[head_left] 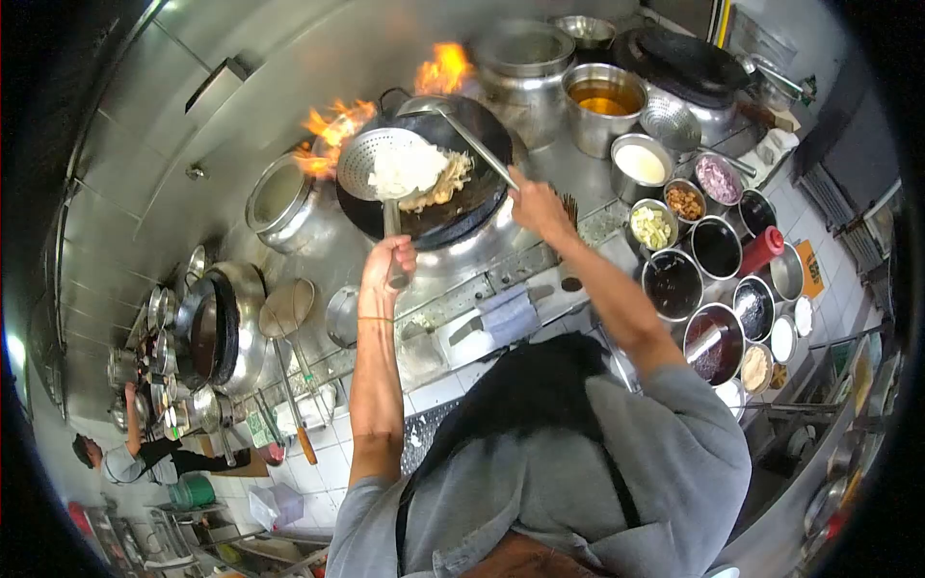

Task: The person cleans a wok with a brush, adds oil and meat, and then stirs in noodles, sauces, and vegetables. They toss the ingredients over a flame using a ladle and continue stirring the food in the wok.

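Observation:
My left hand (389,258) is wrapped round the handle of a perforated strainer (356,166), held over the wok (491,144). White food (406,170) lies in the strainer's bowl. Beyond it, brownish shredded food (451,181) shows over the dark inside of the wok. A long metal ladle (477,144) is gripped near its handle end by my right hand (540,208); its head reaches the wok's far side. Flames (337,135) rise behind the wok at the left, and more flames (444,69) at its far rim.
Sauce pots and ingredient bowls crowd the right, including a pot of amber liquid (605,97), a white liquid pot (640,164) and a red bottle (762,249). Another wok (231,328) and a mesh skimmer (287,308) stand left. A co-worker (130,460) works farther left.

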